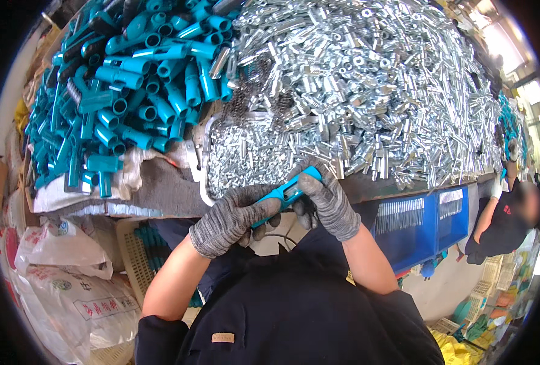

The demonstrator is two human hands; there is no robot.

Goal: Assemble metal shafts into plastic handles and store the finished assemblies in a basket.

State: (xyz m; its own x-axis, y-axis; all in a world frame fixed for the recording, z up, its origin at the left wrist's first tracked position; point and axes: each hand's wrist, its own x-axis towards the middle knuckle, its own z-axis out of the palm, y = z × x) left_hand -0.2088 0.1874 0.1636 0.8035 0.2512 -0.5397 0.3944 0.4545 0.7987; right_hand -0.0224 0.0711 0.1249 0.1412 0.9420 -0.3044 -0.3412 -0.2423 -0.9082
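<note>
A teal tubular housing (276, 199) with a long slot in its side lies slantwise between my gloved hands, near the table's front edge. Wrapped round its lower left end is my left hand (234, 217), the thumb lying along the tube. My right hand (329, 199) grips the upper right end, with its thumb close to the rim. Both gloves are grey knit. Just beyond my hands stands a metal tray (204, 173) of small silvery parts. My fingers cover much of the housing, so I cannot tell whether anything sits inside it.
Teal housings (118, 76) are heaped at the left, and silvery metal parts (367, 91) spread over the middle and right. Dark springs (251, 91) lie between. Below the table are blue bins (404, 231), a beige crate (133, 255) and white bags (75, 292). Another person (507, 216) works at right.
</note>
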